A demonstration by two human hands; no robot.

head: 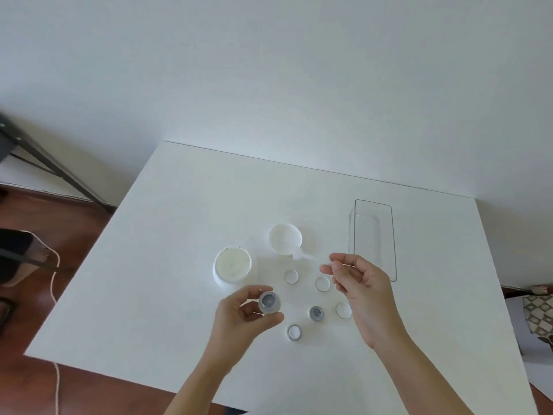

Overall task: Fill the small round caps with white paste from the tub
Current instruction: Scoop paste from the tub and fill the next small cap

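An open white tub [232, 266] of white paste stands left of centre on the table [149, 280]. Its lid [285, 237] lies upturned behind it. My left hand [244, 317] holds a small grey round cap [270, 302] between thumb and fingers, its hollow facing up. My right hand [357, 287] pinches the handle of a thin white spatula [302, 254], whose tip hangs by the lid's edge. Several small caps sit on the table: three look white [291, 276] [322, 283] [343, 310], one is grey inside [316, 313], and one near me holds white paste [294, 332].
A clear rectangular plastic tray [374, 238] lies at the right, just behind my right hand. The table's left edge drops to a wooden floor with a cord [55, 283]. A dark metal frame [45, 163] stands at the far left.
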